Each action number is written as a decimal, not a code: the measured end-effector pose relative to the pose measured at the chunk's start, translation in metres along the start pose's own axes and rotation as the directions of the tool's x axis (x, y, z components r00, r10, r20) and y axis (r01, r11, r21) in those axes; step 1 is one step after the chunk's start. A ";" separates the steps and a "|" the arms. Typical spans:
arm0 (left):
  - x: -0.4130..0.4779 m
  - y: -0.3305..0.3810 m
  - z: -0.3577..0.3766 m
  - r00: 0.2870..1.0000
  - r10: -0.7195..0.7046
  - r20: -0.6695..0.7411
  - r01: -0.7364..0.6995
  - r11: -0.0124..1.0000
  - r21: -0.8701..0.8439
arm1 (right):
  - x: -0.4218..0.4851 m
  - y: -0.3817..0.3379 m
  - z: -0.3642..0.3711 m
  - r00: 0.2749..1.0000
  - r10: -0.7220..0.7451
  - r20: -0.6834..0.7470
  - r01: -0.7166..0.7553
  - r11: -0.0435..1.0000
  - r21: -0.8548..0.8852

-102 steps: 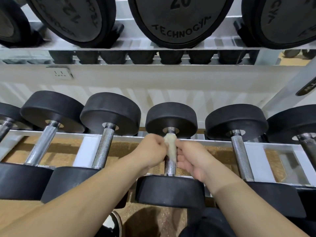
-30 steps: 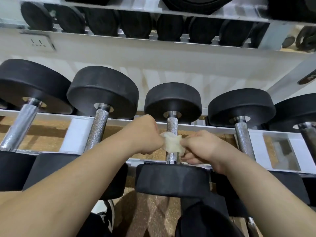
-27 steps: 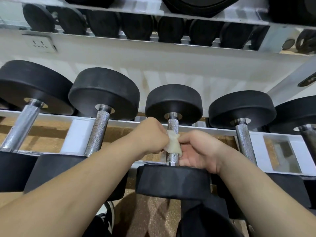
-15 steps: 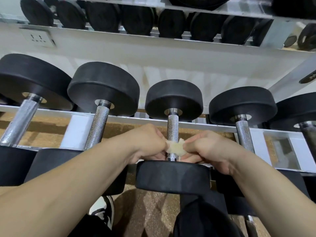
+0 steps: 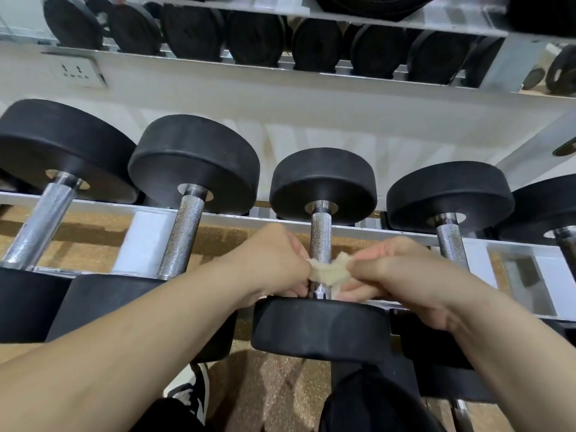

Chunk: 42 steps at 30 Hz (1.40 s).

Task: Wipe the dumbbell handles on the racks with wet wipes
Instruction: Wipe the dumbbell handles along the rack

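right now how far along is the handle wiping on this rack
Done: nothing provable; no handle shows whether it was wiped. In hand: the left hand and right hand pinch the wet wipe looped round the near end of the middle handle. Left: its bare upper stretch, perhaps the handle to its right.

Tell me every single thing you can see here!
Middle dumbbell: one, black ends, silver handle, centre of the lower rack.
Other dumbbells: four, black with silver handles, two on each side of it.
Wet wipe: one, off-white, round the middle handle near its front end.
Rack: one, white metal, under the dumbbells.
Upper weights: a row, black, on the shelf above.
Wall socket: one, white, top left.
Floor: brown, speckled, below.
Shoe: one, black and white, on the floor.
Left hand: pinches the wipe's left end.
Right hand: pinches its right end.
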<state>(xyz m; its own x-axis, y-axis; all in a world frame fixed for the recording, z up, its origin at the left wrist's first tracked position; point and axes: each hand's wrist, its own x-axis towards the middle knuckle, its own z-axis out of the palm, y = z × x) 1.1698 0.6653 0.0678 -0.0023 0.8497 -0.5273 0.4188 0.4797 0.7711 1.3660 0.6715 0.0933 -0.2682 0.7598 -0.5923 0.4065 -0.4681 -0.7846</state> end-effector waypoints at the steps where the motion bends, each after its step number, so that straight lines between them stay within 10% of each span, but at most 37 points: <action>1: 0.002 0.004 -0.003 0.998 0.054 -0.040 -0.053 0.998 0.018 | 0.000 -0.004 -0.002 0.997 -0.058 -0.047 0.058 0.998 -0.005; 5: 0.008 0.014 -0.013 0.932 0.273 -0.238 -0.235 0.956 0.174 | 0.019 -0.013 0.008 0.845 -0.469 -0.257 0.327 0.833 -0.446; 11: 0.015 0.004 -0.021 0.956 0.241 -0.167 -0.209 0.959 0.190 | 0.054 0.006 0.028 0.657 -0.752 0.064 0.419 0.293 -0.860; 16: 0.010 0.001 -0.017 0.957 0.267 -0.111 -0.220 0.921 0.320 | 0.046 -0.011 0.018 0.791 -0.576 0.204 0.336 0.132 -0.933; 23: 0.007 0.001 -0.022 0.946 0.286 -0.152 -0.213 0.903 0.373 | 0.018 -0.006 -0.006 0.888 -0.332 0.318 0.459 0.614 -0.642; 28: 0.011 -0.005 -0.019 0.952 0.278 -0.127 -0.214 0.903 0.373 | 0.046 -0.005 0.004 0.638 -0.717 0.281 0.558 0.179 -0.810; 37: -0.003 0.003 -0.009 0.938 0.347 0.003 -0.345 0.934 0.091 | 0.010 -0.005 0.002 0.877 -0.428 0.218 0.474 0.696 -0.539; 42: -0.007 0.016 -0.006 0.938 0.340 0.068 -0.333 0.938 -0.096 | 0.013 -0.004 0.000 0.915 -0.378 -0.137 0.380 0.925 -0.013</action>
<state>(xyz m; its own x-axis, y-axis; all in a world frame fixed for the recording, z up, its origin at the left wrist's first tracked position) 1.1711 0.6683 0.0854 0.2016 0.9453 -0.2565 0.3068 0.1878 0.9331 1.3607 0.6828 0.0888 -0.2793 0.9346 -0.2203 0.2850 -0.1384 -0.9485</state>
